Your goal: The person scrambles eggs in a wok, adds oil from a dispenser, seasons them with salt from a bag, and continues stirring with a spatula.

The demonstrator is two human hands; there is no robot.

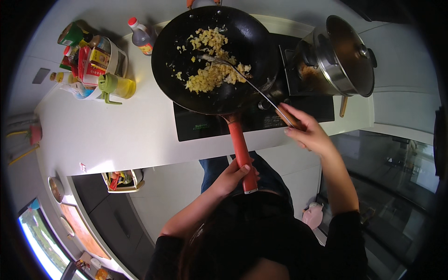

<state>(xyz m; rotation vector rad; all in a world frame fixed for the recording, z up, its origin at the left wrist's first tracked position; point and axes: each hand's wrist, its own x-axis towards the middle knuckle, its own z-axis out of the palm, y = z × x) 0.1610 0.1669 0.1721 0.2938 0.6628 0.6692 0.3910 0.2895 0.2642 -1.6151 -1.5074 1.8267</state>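
My left hand [241, 174] is closed around the red handle of a large black wok [245, 31], which sits over the black gas cooktop [196, 126]. Crumbled yellow and white food, resembling scrambled egg, lies in the wok [206, 79]. My right hand [308, 131] grips the wooden handle of a metal spatula [260, 91]. The spatula's shaft crosses the wok's near right rim, and its blade rests among the food near the wok's middle. Part of the blade is covered by food.
Right of the wok stands a steel pot [315, 66] with a tilted-looking glass lid [350, 59]. On the left counter are a dark sauce bottle [142, 38], an oil jug [124, 87] and a white basket [120, 59] of packets and bottles. A small bin [124, 190] hangs below the counter edge.
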